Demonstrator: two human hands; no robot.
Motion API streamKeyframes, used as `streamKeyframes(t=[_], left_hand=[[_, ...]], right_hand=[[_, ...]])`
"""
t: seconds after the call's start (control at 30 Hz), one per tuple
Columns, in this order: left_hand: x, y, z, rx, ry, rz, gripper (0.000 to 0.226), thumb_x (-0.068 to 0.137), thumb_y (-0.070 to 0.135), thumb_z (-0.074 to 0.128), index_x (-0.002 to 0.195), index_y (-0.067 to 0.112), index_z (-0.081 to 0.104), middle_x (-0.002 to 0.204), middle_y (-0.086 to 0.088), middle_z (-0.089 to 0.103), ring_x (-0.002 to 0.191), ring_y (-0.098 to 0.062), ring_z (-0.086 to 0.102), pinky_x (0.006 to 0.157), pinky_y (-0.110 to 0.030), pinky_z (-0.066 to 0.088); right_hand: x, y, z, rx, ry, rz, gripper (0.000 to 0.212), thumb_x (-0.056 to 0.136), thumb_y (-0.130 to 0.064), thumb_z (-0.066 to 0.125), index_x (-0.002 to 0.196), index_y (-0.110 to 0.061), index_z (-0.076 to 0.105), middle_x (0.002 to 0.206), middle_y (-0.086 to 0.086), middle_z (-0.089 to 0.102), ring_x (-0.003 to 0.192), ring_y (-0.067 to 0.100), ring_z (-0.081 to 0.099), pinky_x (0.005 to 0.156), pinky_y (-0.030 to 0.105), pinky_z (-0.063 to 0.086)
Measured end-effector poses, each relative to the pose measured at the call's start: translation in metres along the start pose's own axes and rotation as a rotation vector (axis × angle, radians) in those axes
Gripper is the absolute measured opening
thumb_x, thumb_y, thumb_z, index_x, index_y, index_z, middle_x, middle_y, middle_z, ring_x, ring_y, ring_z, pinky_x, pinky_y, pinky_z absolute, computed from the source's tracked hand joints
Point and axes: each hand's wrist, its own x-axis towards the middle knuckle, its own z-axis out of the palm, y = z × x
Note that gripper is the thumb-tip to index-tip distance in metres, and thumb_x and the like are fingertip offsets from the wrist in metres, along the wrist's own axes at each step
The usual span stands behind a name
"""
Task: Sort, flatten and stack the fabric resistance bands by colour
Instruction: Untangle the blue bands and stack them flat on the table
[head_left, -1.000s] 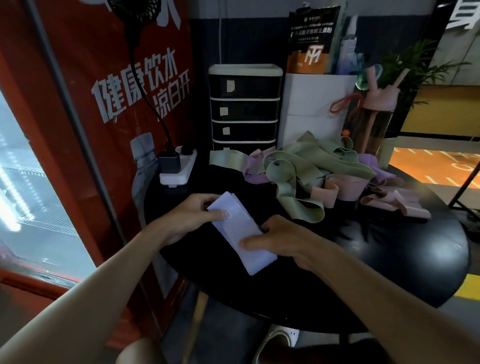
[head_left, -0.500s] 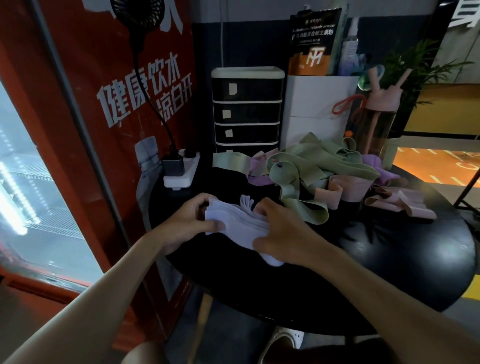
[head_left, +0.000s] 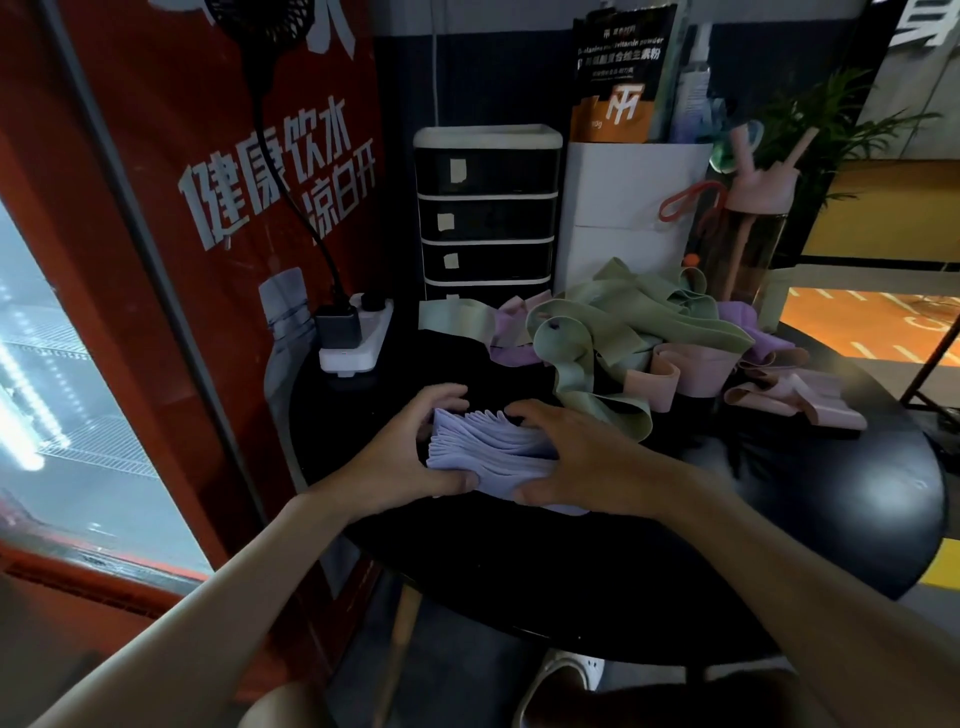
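My left grip (head_left: 410, 457) is curled round the left end of the lilac stack (head_left: 488, 452), with the fingers over the far edge and the thumb against the near one. The stack lies on the black surface (head_left: 805, 467) directly between my two grips. Its long axis runs from far-left to near-right, and the layers at my left end are fanned, not flush. My right grip (head_left: 576, 462) clasps the other end, fingers draped over the top, thumb at the near edge, forearm coming in from the right. A corner of the stack pokes out beneath it. Squaring the edges, I judge, calls for pressing both grips toward each other along that axis. Farther right and back, the tangled green bands (head_left: 675, 322) and pink bands (head_left: 696, 369) lie unsorted, and the nearest green loop is just beside my right knuckles.
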Motion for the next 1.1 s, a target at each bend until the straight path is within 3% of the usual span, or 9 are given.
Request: streamKeyframes(t=[0.1,0.23,0.33,0.47,0.53,0.63,0.83,1.0,1.1], left_hand=[[0.001,0.000,0.004,0.011,-0.007,0.086,0.082,0.074,0.017,0.088,0.144,0.032,0.047,0.142,0.011,0.045,0.129,0.001,0.048,0.103,-0.013,0.039],[0.002,-0.004,0.006,0.117,0.008,0.140,0.066,0.077,0.037,0.082,0.137,0.034,0.055,0.151,0.012,0.034,0.136,0.006,0.036,0.105,-0.007,0.032],[0.002,-0.006,0.005,0.197,0.015,0.194,0.071,0.080,0.048,0.078,0.143,0.030,0.051,0.155,0.016,0.029,0.139,0.000,0.037,0.109,-0.016,0.035],[0.006,0.005,0.008,0.264,-0.008,0.269,0.079,0.080,0.033,0.083,0.148,0.027,0.044,0.154,0.013,0.035,0.144,-0.001,0.031,0.116,-0.024,0.031],[0.008,0.008,0.008,0.306,-0.023,0.276,0.077,0.079,0.032,0.084,0.146,0.030,0.046,0.148,0.014,0.043,0.138,0.001,0.038,0.115,-0.024,0.034],[0.011,0.008,0.008,0.291,-0.039,0.225,0.072,0.077,0.034,0.084,0.142,0.033,0.050,0.131,0.015,0.055,0.124,-0.003,0.052,0.107,-0.026,0.043],[0.018,0.016,0.005,0.179,-0.104,0.187,0.042,0.078,0.010,0.082,0.117,0.021,0.068,0.110,0.005,0.062,0.103,-0.011,0.063,0.089,-0.026,0.052],[0.022,0.016,-0.003,0.154,-0.177,0.118,0.044,0.078,-0.004,0.076,0.115,0.018,0.066,0.124,0.005,0.057,0.112,-0.005,0.057,0.091,-0.015,0.047],[0.020,0.012,-0.014,0.039,-0.203,0.023,0.046,0.081,-0.002,0.077,0.121,0.019,0.065,0.120,0.004,0.064,0.109,-0.010,0.063,0.091,-0.024,0.053]], right_hand=[[-0.001,0.003,0.001,0.077,0.041,-0.039,0.077,0.081,-0.029,0.075,0.146,-0.026,0.034,0.128,-0.006,0.052,0.113,0.009,0.051,0.093,0.031,0.045],[-0.005,0.006,-0.001,0.189,0.061,-0.040,0.077,0.082,-0.024,0.076,0.147,-0.025,0.034,0.123,-0.013,0.048,0.117,0.005,0.050,0.097,0.027,0.045],[-0.007,0.009,0.000,0.190,0.105,-0.049,0.073,0.082,-0.026,0.077,0.145,-0.021,0.039,0.126,-0.010,0.050,0.115,0.002,0.048,0.094,0.020,0.042],[-0.006,0.011,0.003,0.217,0.088,-0.056,0.073,0.082,-0.028,0.077,0.144,-0.025,0.039,0.117,-0.021,0.051,0.107,-0.005,0.052,0.088,0.012,0.043],[-0.007,0.013,0.003,0.249,0.088,-0.059,0.076,0.081,-0.026,0.077,0.145,-0.028,0.036,0.112,-0.026,0.049,0.105,-0.007,0.052,0.088,0.012,0.044],[-0.008,0.016,0.004,0.278,0.114,-0.073,0.077,0.080,-0.025,0.078,0.144,-0.030,0.036,0.112,-0.025,0.052,0.109,-0.006,0.053,0.090,0.015,0.046],[-0.020,0.032,0.013,0.307,0.272,-0.024,0.073,0.075,-0.030,0.082,0.138,-0.023,0.046,0.122,-0.013,0.058,0.108,-0.004,0.055,0.086,0.011,0.043],[-0.038,0.040,0.029,0.401,0.386,0.091,0.041,0.077,-0.031,0.081,0.108,-0.041,0.056,0.105,-0.016,0.066,0.096,-0.008,0.061,0.077,0.007,0.045],[-0.035,0.039,0.029,0.413,0.371,0.128,0.033,0.079,-0.030,0.079,0.101,-0.039,0.057,0.098,-0.014,0.067,0.089,-0.008,0.062,0.072,0.009,0.046]])
